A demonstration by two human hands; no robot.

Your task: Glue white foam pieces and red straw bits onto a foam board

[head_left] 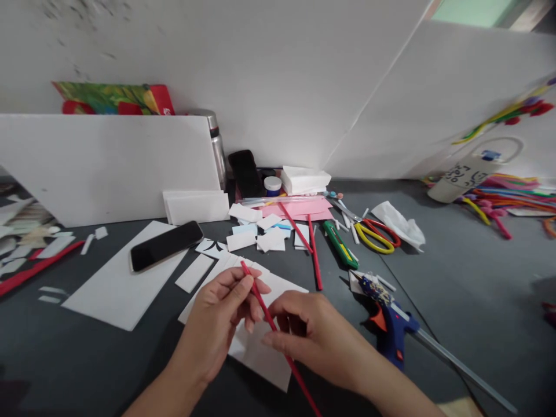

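A thin red stick (260,301) runs diagonally between both hands, low in the middle of the view. My left hand (219,324) pinches its upper end between thumb and fingers. My right hand (313,333) is closed around it lower down, and the stick continues past the wrist toward the bottom edge. Under the hands lies a white sheet (260,353) on the dark table. Two more red sticks (313,255) lie just beyond.
A blue glue gun (391,324) lies right of my right hand. Further back are a green cutter (341,243), yellow-red scissors (377,234), small white paper pieces (269,234) and pink paper (299,207). A phone (165,245) rests on white paper at left. Colourful pipe cleaners (508,200) lie far right.
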